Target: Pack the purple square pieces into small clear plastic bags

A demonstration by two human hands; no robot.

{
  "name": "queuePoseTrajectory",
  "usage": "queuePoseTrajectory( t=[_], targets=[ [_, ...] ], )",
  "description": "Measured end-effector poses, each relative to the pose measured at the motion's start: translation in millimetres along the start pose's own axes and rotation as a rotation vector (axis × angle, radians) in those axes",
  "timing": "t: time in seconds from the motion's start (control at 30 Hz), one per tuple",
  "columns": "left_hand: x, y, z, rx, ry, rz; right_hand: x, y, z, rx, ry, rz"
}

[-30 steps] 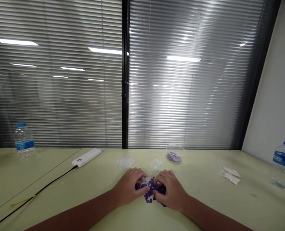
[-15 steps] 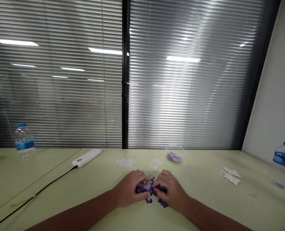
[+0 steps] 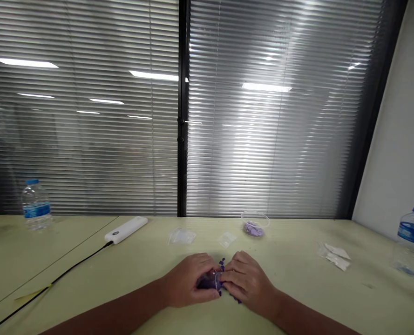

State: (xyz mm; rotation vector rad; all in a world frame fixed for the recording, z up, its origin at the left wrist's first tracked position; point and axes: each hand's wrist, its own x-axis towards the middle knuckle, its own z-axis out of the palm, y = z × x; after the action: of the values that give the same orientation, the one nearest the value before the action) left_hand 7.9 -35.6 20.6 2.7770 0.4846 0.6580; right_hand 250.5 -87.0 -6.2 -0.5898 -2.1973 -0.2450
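Both my hands rest on the pale green table near its front middle. My left hand (image 3: 189,279) curls its fingers around a small clear bag (image 3: 211,280) filled with purple pieces. My right hand (image 3: 249,279) pinches the same bag from the right side, fingers pressed together. A few loose purple pieces (image 3: 222,264) lie just behind and under my fingers. Most of the bag is hidden by my fingers.
A clear cup of pale purple bits (image 3: 254,223) stands behind my hands. Two small clear bags (image 3: 180,236) (image 3: 227,239) lie nearby. White packets (image 3: 334,255) lie right. Water bottles (image 3: 35,204) (image 3: 413,242) stand at far left and right. A white power bank (image 3: 126,229) with black cable lies left.
My hands have drawn closer together and slightly toward me, gathering the scattered purple pieces; fewer loose pieces show on the table now.
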Motion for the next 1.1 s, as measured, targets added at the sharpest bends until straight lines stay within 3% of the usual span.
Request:
queuePoseTrajectory(
  t=[0.37, 0.67, 0.9, 1.1],
  targets=[
    [-1.3, -2.7, 0.8, 0.002, 0.022, -0.048, -1.6, 1.4, 1.5, 0.049, -0.004, 0.149],
    [-0.5, -8.6, 6.8, 0.053, 0.159, -0.181, -4.4, 6.4, 7.3, -0.017, -0.085, 0.527],
    [0.4, -13.1, 10.5, 0.096, 0.208, -0.248, -3.0, 3.2, 5.5, -0.017, -0.21, 0.473],
    [1.2, -11.9, 9.3, 0.097, 0.192, -0.248, -7.1, 8.6, 10.3, 0.088, -0.196, 0.412]
  ],
)
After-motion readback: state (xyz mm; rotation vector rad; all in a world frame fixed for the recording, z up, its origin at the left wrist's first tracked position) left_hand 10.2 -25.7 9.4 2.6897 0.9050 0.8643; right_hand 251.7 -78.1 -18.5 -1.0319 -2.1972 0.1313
